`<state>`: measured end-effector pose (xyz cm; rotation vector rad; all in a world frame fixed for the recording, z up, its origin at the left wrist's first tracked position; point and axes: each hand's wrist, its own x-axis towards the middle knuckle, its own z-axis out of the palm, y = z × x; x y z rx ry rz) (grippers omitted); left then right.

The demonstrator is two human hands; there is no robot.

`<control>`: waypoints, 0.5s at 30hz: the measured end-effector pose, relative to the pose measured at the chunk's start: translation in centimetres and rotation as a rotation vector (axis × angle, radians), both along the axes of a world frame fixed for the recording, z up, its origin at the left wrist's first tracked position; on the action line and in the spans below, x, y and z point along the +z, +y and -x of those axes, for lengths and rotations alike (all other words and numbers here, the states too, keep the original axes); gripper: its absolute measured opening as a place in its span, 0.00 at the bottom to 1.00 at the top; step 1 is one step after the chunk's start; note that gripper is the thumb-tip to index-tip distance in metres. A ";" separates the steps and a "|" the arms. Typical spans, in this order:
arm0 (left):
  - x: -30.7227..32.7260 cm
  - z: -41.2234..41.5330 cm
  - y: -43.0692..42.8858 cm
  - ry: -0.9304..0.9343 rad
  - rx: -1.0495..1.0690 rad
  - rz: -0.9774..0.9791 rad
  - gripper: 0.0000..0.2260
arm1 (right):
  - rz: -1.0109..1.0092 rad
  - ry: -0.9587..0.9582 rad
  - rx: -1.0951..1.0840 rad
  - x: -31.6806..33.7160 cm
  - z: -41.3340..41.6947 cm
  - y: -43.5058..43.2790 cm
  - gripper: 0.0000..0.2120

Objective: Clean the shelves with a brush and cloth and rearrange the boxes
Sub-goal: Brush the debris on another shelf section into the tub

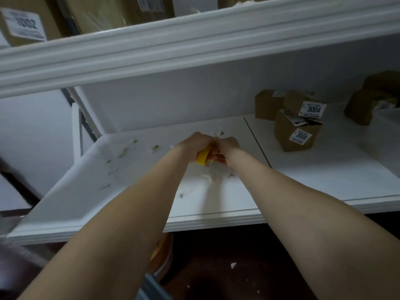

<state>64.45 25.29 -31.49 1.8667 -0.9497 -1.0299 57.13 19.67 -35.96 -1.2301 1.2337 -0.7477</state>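
1. Left hand (192, 146) reaches onto the shelf at frame centre, its fingers wrapped round the yellow brush handle (204, 158). Right hand (228, 148) meets it at 3 o'clock, touching. Its fingers curl against the handle's near end, and it cannot be told whether they grip.
2. Lower shelf board (324, 180): white, running from 8 o'clock to 3 o'clock of the frame. Both forearms cross its front edge.
3. Upper shelf rail (194, 40): white moulded edge, at 12 o'clock of the hands.
4. Box 1002 (23, 24): brown cardboard, on the upper shelf at 10 o'clock.
5. Brown box group (368, 100): on the lower board at 2 o'clock, near the frame edge.
6. Box 3005 (296, 135) stands at 3 o'clock of the hands. Box 3004 (303, 105) is just behind it, touching.
7. Pale fluffy clump (213, 176): on the board at 6 o'clock of the handle, just beneath it.
8. Debris scraps (154, 148): scattered over the board from 9 to 7 o'clock of the hands.
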 end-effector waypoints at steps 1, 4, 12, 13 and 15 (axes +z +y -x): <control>0.0 -0.8 0.2 -0.052 0.013 0.002 0.07 | 0.014 0.008 0.018 0.3 -0.6 0.3 0.12; -0.2 -3.4 1.3 -0.107 0.090 -0.032 0.17 | -0.006 0.000 0.068 0.8 -2.9 1.8 0.09; -1.5 -9.2 5.1 -0.213 0.336 -0.006 0.22 | 0.002 0.029 0.183 0.3 -8.7 4.8 0.06; -1.5 -9.8 5.7 -0.240 0.367 0.001 0.22 | 0.003 0.036 0.195 0.3 -9.3 5.2 0.05; -1.3 -11.1 7.2 -0.304 0.452 -0.007 0.22 | 0.006 0.046 0.216 0.2 -10.3 5.7 0.04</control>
